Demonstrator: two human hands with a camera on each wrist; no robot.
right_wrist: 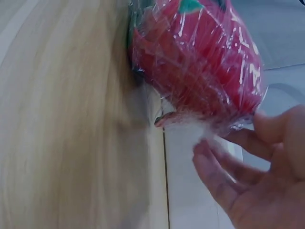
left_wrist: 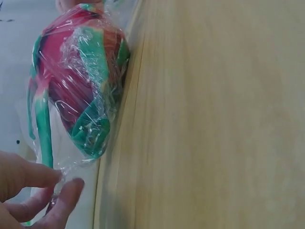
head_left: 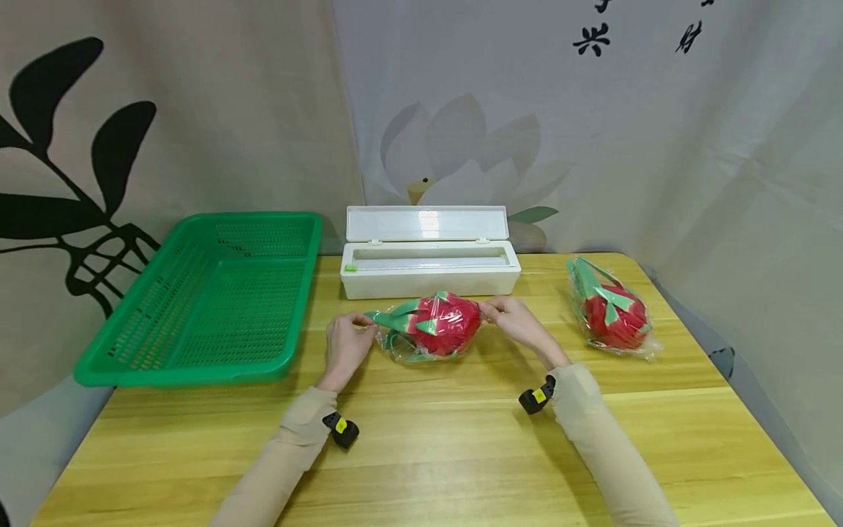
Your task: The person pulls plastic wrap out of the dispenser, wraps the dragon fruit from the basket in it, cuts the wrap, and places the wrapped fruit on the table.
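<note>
A red dragon fruit (head_left: 448,326) with green leaf tips lies in clear plastic wrap (head_left: 416,353) between my hands, over the middle of the table. On its leafy end, my left hand (head_left: 347,344) pinches the gathered wrap beside a long green tip (left_wrist: 44,129). My right hand (head_left: 516,322) pinches the wrap at the rounded red end, thumb against index finger; the other fingers (right_wrist: 219,183) reach under the loose film. Behind the fruit stands a white box (head_left: 431,284) with its lid (head_left: 426,223) raised and a roll of film inside.
A green plastic basket (head_left: 197,377) stands on the left side of the wooden table (head_left: 421,454). To the right lies another wrapped dragon fruit (head_left: 615,318). A printed cloth (head_left: 263,110) hangs behind the table.
</note>
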